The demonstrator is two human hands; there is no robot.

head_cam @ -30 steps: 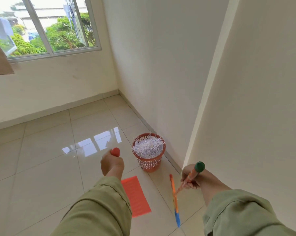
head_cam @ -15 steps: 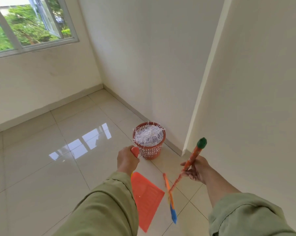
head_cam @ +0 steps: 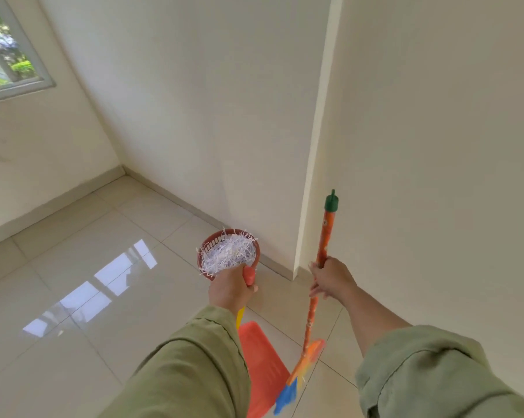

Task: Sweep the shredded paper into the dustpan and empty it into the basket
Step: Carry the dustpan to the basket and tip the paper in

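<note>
Glossy cream floor tiles [head_cam: 82, 321], below and to the left of the hands, with thin grout lines and bright reflections of window panes. A window [head_cam: 10, 64], far up and left of the hands, with pale frame and green foliage behind the glass. Plain off-white walls [head_cam: 209, 101] meeting at a corner beyond the hands. A projecting wall edge [head_cam: 318, 140] just above the right hand. Grey skirting [head_cam: 179, 200] at the wall base.

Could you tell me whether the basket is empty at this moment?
No, the basket by the wall is heaped with white shredded paper that reaches its rim.
</note>
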